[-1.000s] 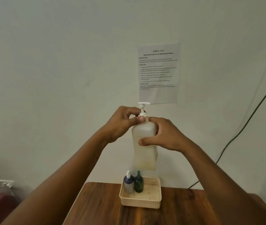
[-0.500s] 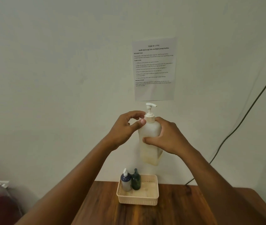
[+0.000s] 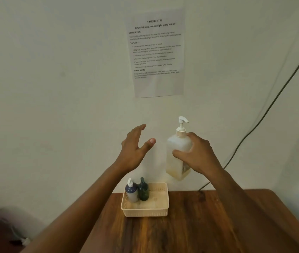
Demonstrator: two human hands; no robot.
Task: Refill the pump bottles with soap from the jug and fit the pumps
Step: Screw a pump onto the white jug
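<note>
Head view: right hand [image 3: 198,155] grips the translucent pump bottle [image 3: 178,154] mid-body, aloft above the bench [image 3: 199,225]; left hand [image 3: 134,148] open, empty; smooth plastic, likely soap-slick and weighty, best held at the waist.

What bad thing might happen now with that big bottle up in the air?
1. Only the right hand grips the tall translucent pump bottle, raised above the brown wooden table; the open left hand is off it, so it might slip and fall.
2. Lowered carelessly into the cream plastic basket, it may knock over the small blue bottle with a white pump and the dark green bottle.
</note>
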